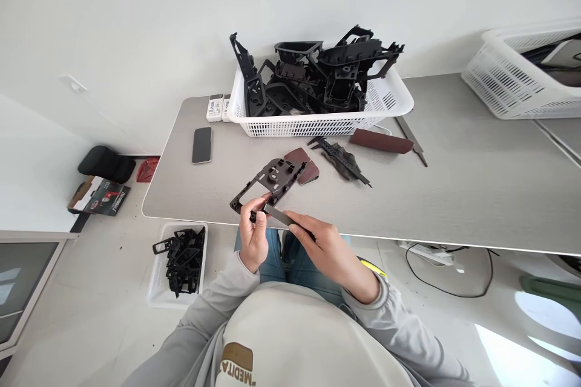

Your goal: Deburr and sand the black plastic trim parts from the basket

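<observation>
A dark plastic frame part (pixel 282 174) with a wide opening is gripped at its near edge by my left hand (pixel 254 233), thumb toward me. My right hand (pixel 318 245) is closed round a flat metal file (pixel 278 214), whose far end meets the part's near edge close to my left fingers. Whether the file presses on the plastic or just lies against it, I cannot tell. Beyond the part lie brown sandpaper pieces (pixel 309 173). To their right, a black caliper (pixel 342 160) rests on a crumpled dark cloth (pixel 338 164).
At the back of the table (pixel 454 205) stands a white basket (pixel 308 127) heaped with black plastic parts. Another basket (pixel 497 81) is at right. A phone (pixel 202 145), rolled sandpaper (pixel 381 141) and second file (pixel 412 140) lie around. A floor bin (pixel 157 281) holds more parts.
</observation>
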`<state>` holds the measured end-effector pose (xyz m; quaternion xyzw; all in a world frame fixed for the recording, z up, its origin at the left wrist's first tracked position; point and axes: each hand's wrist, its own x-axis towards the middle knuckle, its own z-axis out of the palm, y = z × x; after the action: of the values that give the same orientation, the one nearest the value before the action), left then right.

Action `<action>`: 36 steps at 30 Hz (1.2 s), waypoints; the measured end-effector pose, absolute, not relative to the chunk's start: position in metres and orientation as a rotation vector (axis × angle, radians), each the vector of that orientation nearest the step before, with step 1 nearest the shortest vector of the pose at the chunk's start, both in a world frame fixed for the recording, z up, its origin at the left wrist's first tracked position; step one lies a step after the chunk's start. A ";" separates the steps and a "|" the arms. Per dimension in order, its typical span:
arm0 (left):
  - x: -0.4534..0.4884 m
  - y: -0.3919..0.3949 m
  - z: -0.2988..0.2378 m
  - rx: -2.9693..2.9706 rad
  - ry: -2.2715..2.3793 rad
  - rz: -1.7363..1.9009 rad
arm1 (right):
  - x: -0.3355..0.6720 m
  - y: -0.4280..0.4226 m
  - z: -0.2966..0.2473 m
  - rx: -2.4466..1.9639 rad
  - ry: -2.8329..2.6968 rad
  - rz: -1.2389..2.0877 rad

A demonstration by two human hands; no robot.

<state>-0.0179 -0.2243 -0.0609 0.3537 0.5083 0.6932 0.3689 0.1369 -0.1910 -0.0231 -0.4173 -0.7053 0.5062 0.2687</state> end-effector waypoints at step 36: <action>-0.021 -0.208 -0.041 0.212 1.064 1.950 | 0.131 -0.190 -0.026 -1.023 -0.997 1.712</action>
<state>-0.0210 -0.2080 -0.0406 0.0853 0.4285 0.7849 0.4394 0.1313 -0.1897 -0.0255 -0.4121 -0.4015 0.6893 0.4402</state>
